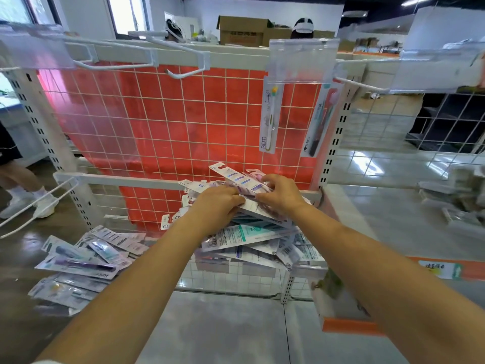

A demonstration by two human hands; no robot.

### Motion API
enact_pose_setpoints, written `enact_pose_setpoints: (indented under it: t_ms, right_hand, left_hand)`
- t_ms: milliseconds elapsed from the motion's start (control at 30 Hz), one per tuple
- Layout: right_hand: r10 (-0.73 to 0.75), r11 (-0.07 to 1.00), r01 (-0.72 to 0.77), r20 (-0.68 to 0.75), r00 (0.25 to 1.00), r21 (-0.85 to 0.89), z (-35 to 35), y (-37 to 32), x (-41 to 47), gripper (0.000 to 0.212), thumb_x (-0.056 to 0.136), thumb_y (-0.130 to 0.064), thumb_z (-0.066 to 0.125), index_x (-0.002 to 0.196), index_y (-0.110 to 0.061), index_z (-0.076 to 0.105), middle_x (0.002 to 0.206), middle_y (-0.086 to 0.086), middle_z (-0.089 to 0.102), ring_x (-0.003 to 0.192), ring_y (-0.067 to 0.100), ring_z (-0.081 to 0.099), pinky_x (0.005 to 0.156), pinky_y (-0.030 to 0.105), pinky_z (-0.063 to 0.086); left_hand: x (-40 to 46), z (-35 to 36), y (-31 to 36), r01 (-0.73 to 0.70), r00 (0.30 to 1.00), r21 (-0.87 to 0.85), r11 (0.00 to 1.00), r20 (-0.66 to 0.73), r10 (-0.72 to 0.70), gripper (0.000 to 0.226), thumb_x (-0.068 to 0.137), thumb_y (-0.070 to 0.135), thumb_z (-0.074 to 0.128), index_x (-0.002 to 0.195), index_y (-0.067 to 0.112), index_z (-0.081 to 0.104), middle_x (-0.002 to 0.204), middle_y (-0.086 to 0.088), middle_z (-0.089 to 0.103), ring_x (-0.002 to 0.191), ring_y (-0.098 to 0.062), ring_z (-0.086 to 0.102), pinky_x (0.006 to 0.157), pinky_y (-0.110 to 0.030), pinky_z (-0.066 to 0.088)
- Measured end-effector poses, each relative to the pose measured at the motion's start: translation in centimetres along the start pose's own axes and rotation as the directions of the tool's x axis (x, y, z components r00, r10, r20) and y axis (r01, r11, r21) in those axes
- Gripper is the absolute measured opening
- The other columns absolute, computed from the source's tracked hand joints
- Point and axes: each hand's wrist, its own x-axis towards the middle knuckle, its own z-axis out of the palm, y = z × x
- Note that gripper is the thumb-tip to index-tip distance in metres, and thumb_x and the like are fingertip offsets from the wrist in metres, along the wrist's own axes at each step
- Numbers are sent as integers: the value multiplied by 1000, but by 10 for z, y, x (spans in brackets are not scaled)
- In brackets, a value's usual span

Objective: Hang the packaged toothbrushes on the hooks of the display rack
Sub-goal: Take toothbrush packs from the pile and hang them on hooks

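Note:
A heap of packaged toothbrushes (252, 237) lies on the rack's lower wire shelf (236, 287). My left hand (217, 206) and my right hand (280, 193) both rest on top of the heap, fingers curled around a bundle of several packages (241, 179) that sticks up toward the mesh. Two packaged toothbrushes hang on hooks at the upper right: a white one (269, 122) and a dark one (319, 124). Two bare white hooks (183, 74) (112, 65) stick out from the top rail. A second pile of packages (81, 264) lies at the lower left.
The rack has a white wire mesh (157, 122) over an orange backing. Clear price-tag holders (301, 61) hang at the hook tips. A long hook (34, 206) juts out at the left. A person's legs (23, 190) stand at the left; cardboard boxes (244, 30) sit behind the rack.

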Motion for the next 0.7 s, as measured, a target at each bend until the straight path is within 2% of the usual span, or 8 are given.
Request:
enact_pose_setpoints:
  t_ms: [133, 233, 300, 433, 533, 600, 700]
  right_hand:
    - [-13, 998, 13, -9, 1000, 53, -3, 0, -4, 52, 81, -21, 69, 130, -16, 52, 125, 10, 59, 107, 25, 57, 86, 33, 47]
    - [-2, 996, 3, -17, 1000, 89, -4, 2, -5, 54, 79, -22, 71, 129, -15, 53, 124, 10, 60, 107, 24, 57, 87, 33, 46]
    - [4, 992, -2, -21, 1000, 124, -5, 3, -7, 54, 79, -21, 71, 129, -15, 54, 124, 9, 60, 103, 21, 58, 83, 29, 47]
    - [2, 976, 0, -8, 1000, 219, -8, 3, -10, 52, 80, -17, 71, 129, -14, 52, 123, 8, 60, 88, 12, 52, 58, 14, 40]
    - [-11, 962, 14, -13, 1000, 271, -9, 3, -10, 51, 81, -17, 72, 129, -14, 52, 124, 6, 59, 88, 11, 52, 60, 14, 40]
    - [-8, 946, 16, -26, 1000, 323, -10, 2, -11, 53, 83, -16, 70, 132, -15, 48, 125, 5, 57, 87, 11, 52, 53, 8, 38]
    - [-2, 919, 21, -47, 999, 394, -11, 2, -15, 52, 87, -21, 62, 136, -15, 43, 116, 4, 56, 84, 12, 53, 55, 10, 40]
  left_hand:
    - [-1, 0, -1, -76, 990, -2, 997, -122, 75, 18, 77, 6, 65, 94, 5, 72, 90, -14, 70, 82, -35, 63, 67, -45, 54]
    - [-1, 3, -2, -109, 977, 8, 994, -182, 109, 19, 69, 5, 69, 87, 7, 73, 79, -11, 70, 70, -32, 64, 56, -41, 55]
    - [-1, 3, -1, -128, 972, 7, 992, -197, 127, 20, 67, 5, 68, 86, 8, 74, 76, -10, 70, 67, -30, 65, 54, -39, 55]
    - [0, 1, -2, -137, 971, 16, 991, -195, 137, 32, 57, -5, 77, 87, 7, 74, 74, -10, 71, 64, -30, 66, 56, -38, 53]
    - [3, 0, -1, -132, 963, 25, 991, -233, 134, 37, 51, -13, 76, 84, 5, 73, 69, -10, 69, 59, -30, 63, 53, -36, 54]
    - [4, -2, 2, -134, 946, 24, 991, -295, 135, 40, 50, -16, 75, 84, 3, 73, 67, -10, 67, 58, -29, 61, 52, -37, 53]
    - [6, -6, 8, -121, 903, 62, 991, -407, 136, 37, 54, -16, 74, 86, 3, 73, 67, -9, 66, 62, -29, 59, 59, -33, 46]
